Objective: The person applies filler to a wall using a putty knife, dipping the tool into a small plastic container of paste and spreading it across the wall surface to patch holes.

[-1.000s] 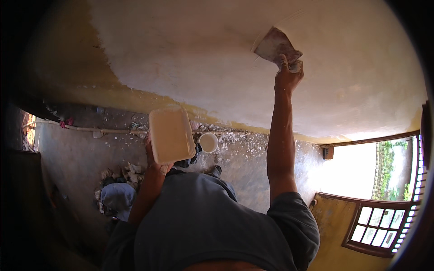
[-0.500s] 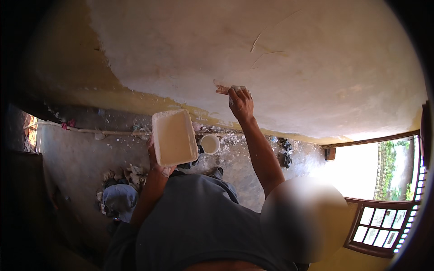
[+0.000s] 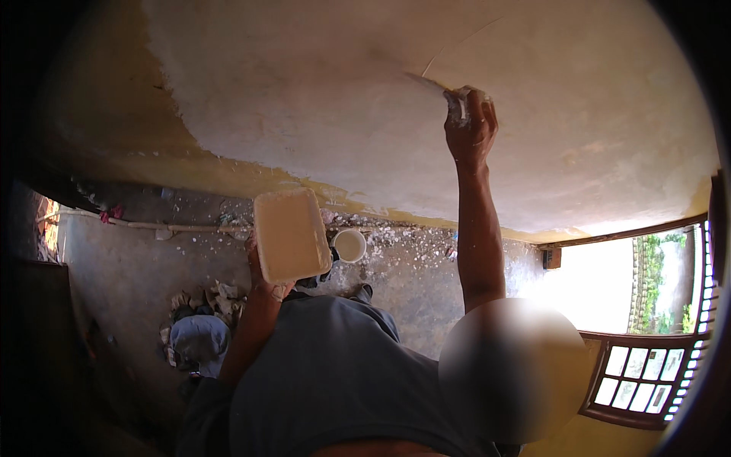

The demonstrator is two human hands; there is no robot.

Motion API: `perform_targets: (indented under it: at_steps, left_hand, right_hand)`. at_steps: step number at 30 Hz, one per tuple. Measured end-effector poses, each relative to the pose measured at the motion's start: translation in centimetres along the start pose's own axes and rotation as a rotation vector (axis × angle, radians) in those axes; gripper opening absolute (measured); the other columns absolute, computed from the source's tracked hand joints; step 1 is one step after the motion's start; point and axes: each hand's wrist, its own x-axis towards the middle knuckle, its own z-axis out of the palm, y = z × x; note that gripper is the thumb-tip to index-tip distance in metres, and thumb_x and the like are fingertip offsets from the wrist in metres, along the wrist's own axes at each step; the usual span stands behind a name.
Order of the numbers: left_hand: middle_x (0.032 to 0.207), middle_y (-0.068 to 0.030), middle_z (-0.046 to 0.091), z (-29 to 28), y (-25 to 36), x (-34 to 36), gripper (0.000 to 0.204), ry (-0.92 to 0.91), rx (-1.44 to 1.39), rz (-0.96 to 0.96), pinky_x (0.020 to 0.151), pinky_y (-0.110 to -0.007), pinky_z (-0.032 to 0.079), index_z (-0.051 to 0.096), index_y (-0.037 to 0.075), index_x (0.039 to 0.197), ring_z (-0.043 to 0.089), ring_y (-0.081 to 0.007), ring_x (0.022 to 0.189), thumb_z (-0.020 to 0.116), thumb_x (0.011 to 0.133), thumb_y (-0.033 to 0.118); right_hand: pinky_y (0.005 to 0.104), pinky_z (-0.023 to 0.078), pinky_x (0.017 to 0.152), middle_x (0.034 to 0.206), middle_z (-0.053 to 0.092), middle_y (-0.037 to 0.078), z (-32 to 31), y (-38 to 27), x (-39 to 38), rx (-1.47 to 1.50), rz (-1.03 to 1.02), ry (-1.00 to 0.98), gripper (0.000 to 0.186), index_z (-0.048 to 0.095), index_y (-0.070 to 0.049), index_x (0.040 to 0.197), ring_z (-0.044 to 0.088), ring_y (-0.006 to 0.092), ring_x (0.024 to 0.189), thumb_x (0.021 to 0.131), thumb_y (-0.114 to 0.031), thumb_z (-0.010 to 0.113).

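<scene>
My left hand point(image 3: 269, 289) is closed on the edge of a pale rectangular tray point(image 3: 292, 234), partly hidden beneath it. A smooth layer of cream-coloured paste fills the tray. Up and to the right, my right hand point(image 3: 472, 122), smeared with white, grips a putty knife point(image 3: 430, 81). Its thin blade points left and lies against the wall point(image 3: 320, 107), beside a thin raised line of paste. Fingers cover the knife's handle. The wall is coated pale over most of its area, with bare yellowish-brown at the far left and along its lower edge.
A white bucket point(image 3: 349, 246) stands on the grey floor point(image 3: 137, 263) by the wall's foot, among white splatters. A long pole point(image 3: 183, 227) lies along the wall. Crumpled bags and cloth point(image 3: 199, 335) sit at the left. A paned window point(image 3: 636, 381) is at the right.
My right hand has moved up and to the right across the wall with the putty knife, reaching the raised line of paste. The tray in my left hand has barely shifted.
</scene>
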Motion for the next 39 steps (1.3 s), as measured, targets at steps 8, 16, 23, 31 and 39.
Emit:
perform_targets:
  at_steps: [8, 16, 23, 31, 39]
  left_hand:
    - [0.126, -0.0106, 0.060, -1.9, -0.2, -0.1, 0.057, 0.016, 0.047, 0.011, 0.091, -0.047, 0.057, 0.044, 0.009, 0.141, 0.063, -0.0275, 0.112, 0.049, 0.097, 0.046]
    - [0.126, -0.0106, 0.060, -1.2, -0.3, -0.4, 0.056, -0.002, 0.023, 0.013, 0.090, -0.047, 0.057, 0.045, 0.009, 0.140, 0.064, -0.0272, 0.111, 0.049, 0.098, 0.046]
    - [0.125, -0.0105, 0.060, -0.6, -0.6, -0.3, 0.055, -0.009, 0.025, 0.039, 0.089, -0.046, 0.057, 0.046, 0.009, 0.139, 0.064, -0.0269, 0.110, 0.049, 0.098, 0.046]
    - [0.123, -0.0096, 0.061, -0.2, -0.5, 0.0, 0.053, 0.048, -0.007, -0.015, 0.087, -0.045, 0.057, 0.050, 0.010, 0.136, 0.064, -0.0263, 0.109, 0.047, 0.098, 0.047]
    - [0.120, -0.0067, 0.063, -0.2, -0.5, 0.3, 0.051, 0.128, -0.053, -0.047, 0.086, -0.045, 0.056, 0.055, 0.011, 0.131, 0.064, -0.0264, 0.108, 0.044, 0.099, 0.049]
  right_hand:
    - [0.0315, 0.055, 0.069, 0.089, 0.071, 0.009, -5.7, 1.4, 9.6, 0.003, 0.056, 0.394, 0.019, 0.065, -0.003, 0.086, 0.067, 0.0163, 0.074, 0.082, -0.014, 0.081]
    - [0.0267, 0.046, 0.065, 0.079, 0.061, 0.005, -3.4, 5.3, 5.6, 0.541, 0.773, 0.124, 0.024, 0.054, -0.004, 0.080, 0.054, 0.0129, 0.073, 0.083, -0.003, 0.077]
    - [0.0308, 0.050, 0.058, 0.078, 0.062, 0.006, -7.8, 3.9, 2.0, 0.129, 0.518, 0.444, 0.030, 0.051, -0.004, 0.075, 0.058, 0.0147, 0.068, 0.085, -0.011, 0.078]
    - [0.0426, 0.055, 0.071, 0.081, 0.065, 0.010, 2.7, 0.3, -16.3, 0.026, -0.029, -0.533, 0.013, 0.061, -0.010, 0.090, 0.065, 0.0308, 0.082, 0.080, -0.004, 0.067]
    - [0.0443, 0.052, 0.065, 0.081, 0.065, 0.012, 0.8, 3.5, -10.0, -0.095, -0.028, -0.206, 0.012, 0.061, -0.007, 0.089, 0.063, 0.0352, 0.075, 0.084, -0.008, 0.072]
